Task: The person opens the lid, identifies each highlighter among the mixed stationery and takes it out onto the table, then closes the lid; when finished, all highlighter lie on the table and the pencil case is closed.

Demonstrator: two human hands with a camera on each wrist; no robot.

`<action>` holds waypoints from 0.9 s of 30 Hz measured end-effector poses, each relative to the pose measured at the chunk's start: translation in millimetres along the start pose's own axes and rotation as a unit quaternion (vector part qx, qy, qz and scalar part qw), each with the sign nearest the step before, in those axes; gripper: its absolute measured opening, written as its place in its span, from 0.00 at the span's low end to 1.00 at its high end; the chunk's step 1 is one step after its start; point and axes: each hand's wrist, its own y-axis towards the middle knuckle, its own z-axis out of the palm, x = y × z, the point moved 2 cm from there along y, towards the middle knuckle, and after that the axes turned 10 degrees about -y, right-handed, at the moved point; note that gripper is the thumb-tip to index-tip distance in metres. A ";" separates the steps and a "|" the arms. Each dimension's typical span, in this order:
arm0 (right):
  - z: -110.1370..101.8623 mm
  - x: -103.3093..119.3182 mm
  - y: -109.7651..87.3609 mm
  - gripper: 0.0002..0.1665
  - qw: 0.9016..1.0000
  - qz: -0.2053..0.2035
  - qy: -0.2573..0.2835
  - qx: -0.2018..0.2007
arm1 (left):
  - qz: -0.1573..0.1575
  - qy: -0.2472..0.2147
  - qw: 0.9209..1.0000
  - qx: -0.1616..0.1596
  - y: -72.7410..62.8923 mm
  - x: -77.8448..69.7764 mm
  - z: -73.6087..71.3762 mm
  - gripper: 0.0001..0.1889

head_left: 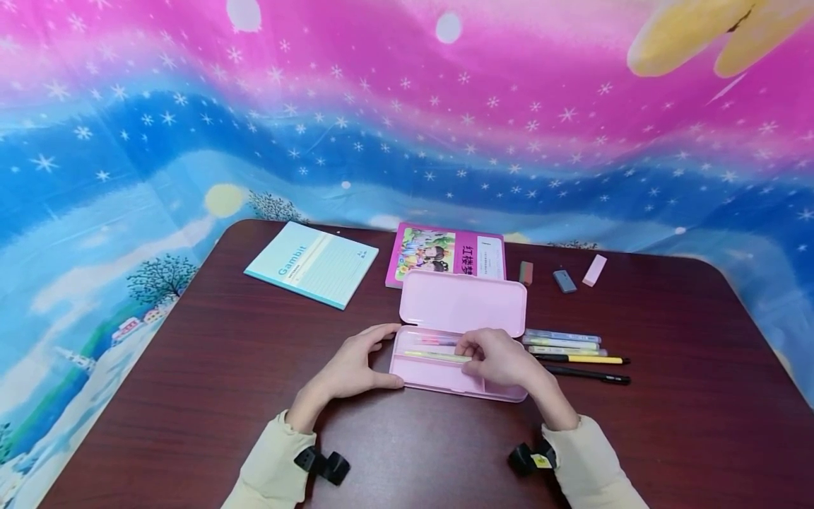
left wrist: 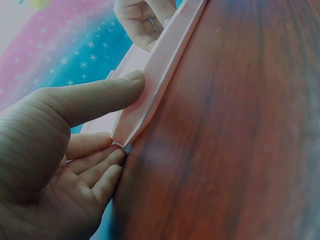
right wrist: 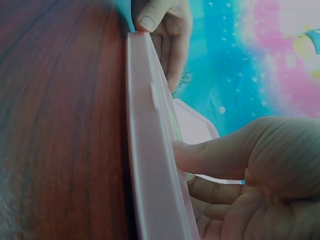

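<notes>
An open pink pencil case [head_left: 439,375] lies on the table, its lid [head_left: 463,304] tipped back. My left hand [head_left: 356,364] grips the case's left end, thumb [left wrist: 115,95] on the front wall and fingers round the far corner. My right hand [head_left: 502,357] reaches into the case and pinches the right end of a yellow-green pen [head_left: 435,356], which lies along the divider. Behind it, a clear pen with pink-red parts [head_left: 435,341] rests in the rear compartment. In the right wrist view, the case's front wall [right wrist: 155,150] hides most of the pen.
To the right of the case lie several pens [head_left: 566,346], including a yellow-and-black one [head_left: 598,360] and a black one [head_left: 591,373]. Erasers [head_left: 564,281] sit behind them. A pink book [head_left: 445,247] is behind the lid, and a light-blue notebook [head_left: 311,265] lies back left.
</notes>
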 end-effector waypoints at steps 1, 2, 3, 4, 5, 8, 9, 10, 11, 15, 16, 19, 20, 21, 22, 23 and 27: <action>-0.2 0.6 -0.2 0.07 1.000 0.000 -0.001 0.001 | 0.000 0.001 1.000 0.000 -0.1 0.1 0.0 0.42; -0.4 0.9 -0.3 0.07 1.000 0.000 -0.002 0.002 | 0.000 0.001 1.000 0.000 -0.2 0.2 0.0 0.42; -0.7 1.1 -0.2 0.07 1.000 -0.001 -0.001 0.002 | 0.001 0.002 1.000 0.000 -0.2 0.4 0.1 0.42; -1.0 1.0 -0.2 0.07 1.000 0.000 0.001 0.001 | 0.001 0.003 1.000 0.000 -0.3 0.6 0.1 0.42; -1.5 0.7 -0.2 0.07 1.000 0.000 0.002 0.000 | 0.002 0.004 1.000 0.000 -0.4 0.8 0.2 0.42; -4.1 -1.9 -0.9 0.07 1.000 -0.001 0.005 -0.008 | 0.005 0.004 1.000 -0.001 -0.2 1.0 0.5 0.42; -5.5 -3.0 -1.6 0.07 1.000 -0.003 0.008 -0.013 | 0.005 0.004 1.000 -0.001 -0.1 1.0 0.6 0.42; -7.1 -4.5 -2.5 0.06 1.000 -0.006 0.010 -0.016 | 0.006 0.004 1.000 -0.001 -0.1 1.0 0.6 0.42; -8.8 -6.3 -3.6 0.06 1.000 -0.009 0.012 -0.019 | 0.006 0.003 1.000 -0.001 0.0 1.1 0.6 0.42; -16.4 -14.2 -10.8 0.06 0.999 -0.019 0.037 -0.024 | 0.005 0.003 1.000 0.000 -0.1 1.0 0.8 0.42; -17.9 -16.6 -12.8 0.06 0.999 -0.019 0.042 -0.024 | 0.005 0.003 1.000 0.000 -0.2 0.9 0.7 0.42; -21.7 -23.4 -18.0 0.05 0.998 -0.014 0.059 -0.030 | 0.008 0.004 1.000 0.000 0.0 0.7 0.6 0.42; -22.5 -26.1 -19.2 0.04 0.998 -0.011 0.061 -0.033 | 0.009 0.003 1.000 -0.001 0.0 0.7 0.5 0.42; -23.3 -28.2 -20.5 0.03 0.997 -0.008 0.065 -0.036 | 0.009 0.003 1.000 -0.001 0.1 0.8 0.4 0.42; -24.0 -30.6 -21.6 0.03 0.997 -0.004 0.072 -0.040 | 0.008 0.003 1.000 -0.001 0.1 0.8 0.4 0.42; -24.7 -32.9 -22.4 0.03 0.996 0.001 0.083 -0.045 | 0.007 0.003 1.000 0.000 0.1 0.9 0.5 0.42; -29.0 -41.1 -25.0 0.05 0.986 0.023 0.147 -0.077 | 0.005 0.004 1.000 0.001 0.3 1.0 0.7 0.42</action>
